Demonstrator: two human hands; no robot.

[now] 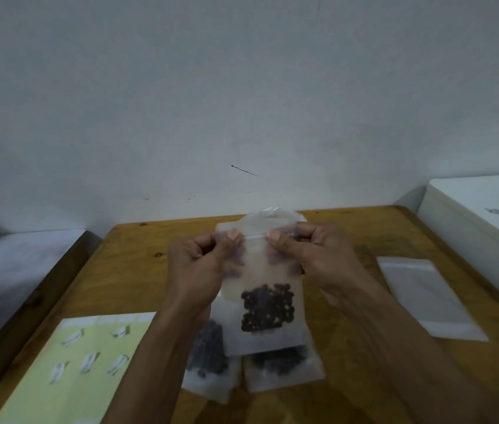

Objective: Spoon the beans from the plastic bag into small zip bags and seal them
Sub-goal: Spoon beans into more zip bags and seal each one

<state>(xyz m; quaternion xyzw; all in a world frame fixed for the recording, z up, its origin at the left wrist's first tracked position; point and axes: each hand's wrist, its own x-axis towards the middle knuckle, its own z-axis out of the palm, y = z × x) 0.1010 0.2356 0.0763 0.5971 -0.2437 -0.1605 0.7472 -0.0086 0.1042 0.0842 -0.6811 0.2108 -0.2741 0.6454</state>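
Sealing step: left hand (199,264) and right hand (312,255) both pinch the zip bag (262,270) at its strip, beans (268,307) hanging below the grip; next, press along the strip.

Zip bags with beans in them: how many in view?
3. One zip bag is held up in both hands' grip, left hand and right hand, at its zip strip. Two filled bags lie on the table below it, one left and one right. More may be hidden behind the arms.
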